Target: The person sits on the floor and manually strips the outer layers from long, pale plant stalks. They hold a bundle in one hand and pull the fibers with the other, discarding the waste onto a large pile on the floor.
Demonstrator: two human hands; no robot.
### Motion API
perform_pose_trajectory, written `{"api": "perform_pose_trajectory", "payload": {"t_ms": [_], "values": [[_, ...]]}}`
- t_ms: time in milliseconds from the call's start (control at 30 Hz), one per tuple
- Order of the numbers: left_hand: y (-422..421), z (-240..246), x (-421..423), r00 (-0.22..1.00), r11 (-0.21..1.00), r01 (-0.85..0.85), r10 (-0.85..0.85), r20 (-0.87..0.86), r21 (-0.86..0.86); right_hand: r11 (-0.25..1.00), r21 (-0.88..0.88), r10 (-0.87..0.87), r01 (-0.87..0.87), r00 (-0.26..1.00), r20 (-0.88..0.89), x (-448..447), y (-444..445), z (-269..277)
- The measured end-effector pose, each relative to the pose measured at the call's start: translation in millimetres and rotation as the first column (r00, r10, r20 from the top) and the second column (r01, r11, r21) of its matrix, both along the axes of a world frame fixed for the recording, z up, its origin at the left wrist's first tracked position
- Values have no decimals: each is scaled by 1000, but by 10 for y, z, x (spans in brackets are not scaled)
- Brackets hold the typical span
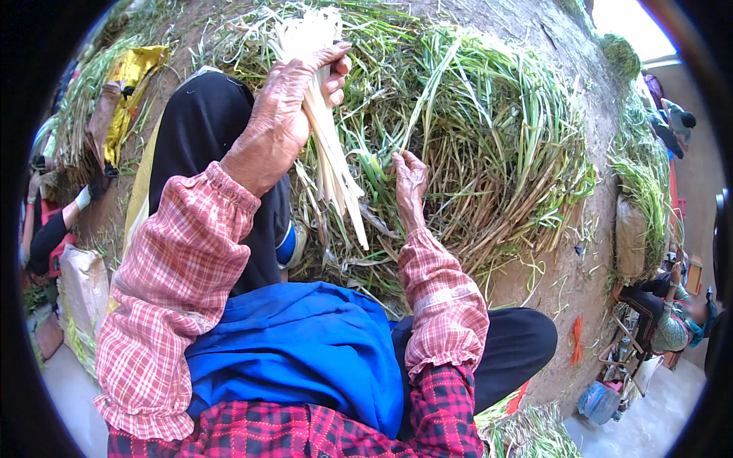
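Note:
My left hand is raised over my knee and closed around a bundle of pale, peeled-looking stalks. Their whitish, fringed ends fan out above the thumb, and the thin ends hang down to the right. Lower and to the right, my right hand pinches the end of a long green leafy stalk between thumb and fingertips. That stalk lies across a broad heap of green and straw-coloured stalks on the ground. Checked sleeve covers are on both forearms.
A yellow sack and more stalks lie at the left, near a co-worker's gloved hand. On the right are an orange string bundle, a plastic water jug and a seated person. Another stalk pile sits bottom right.

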State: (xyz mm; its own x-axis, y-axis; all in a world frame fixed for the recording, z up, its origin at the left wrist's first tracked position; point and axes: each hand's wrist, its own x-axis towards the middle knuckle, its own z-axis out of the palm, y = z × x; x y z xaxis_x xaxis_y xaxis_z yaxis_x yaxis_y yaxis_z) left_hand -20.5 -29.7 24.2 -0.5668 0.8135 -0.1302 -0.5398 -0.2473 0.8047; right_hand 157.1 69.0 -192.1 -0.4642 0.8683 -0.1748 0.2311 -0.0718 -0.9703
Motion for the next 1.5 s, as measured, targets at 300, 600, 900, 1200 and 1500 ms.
{"api": "perform_pose_trajectory", "payload": {"t_ms": [300, 600, 900, 1200, 1500], "values": [[16, -122, -85, 995, 986, -53, 39, -93, -161, 994, 44, 106, -97, 929, -354, -248, -210, 979], [18, -325, -58, 993, 973, 115, -104, 62, -199, 688, 698, 361, -199, 928, -92, -294, -464, 1679], [12, -184, 24, 986, 961, 99, -60, 154, -259, 577, 726, 488, -373, 871, 60, -243, -516, 1795], [6, -119, 18, 984, 965, 152, -168, -58, -213, 986, -29, 146, -161, 944, -294, -179, -260, 1121], [-14, -85, 315, 886, 947, 131, -245, -394, -293, 992, -15, 99, -122, 866, -491, -289, -384, 1664]]}}
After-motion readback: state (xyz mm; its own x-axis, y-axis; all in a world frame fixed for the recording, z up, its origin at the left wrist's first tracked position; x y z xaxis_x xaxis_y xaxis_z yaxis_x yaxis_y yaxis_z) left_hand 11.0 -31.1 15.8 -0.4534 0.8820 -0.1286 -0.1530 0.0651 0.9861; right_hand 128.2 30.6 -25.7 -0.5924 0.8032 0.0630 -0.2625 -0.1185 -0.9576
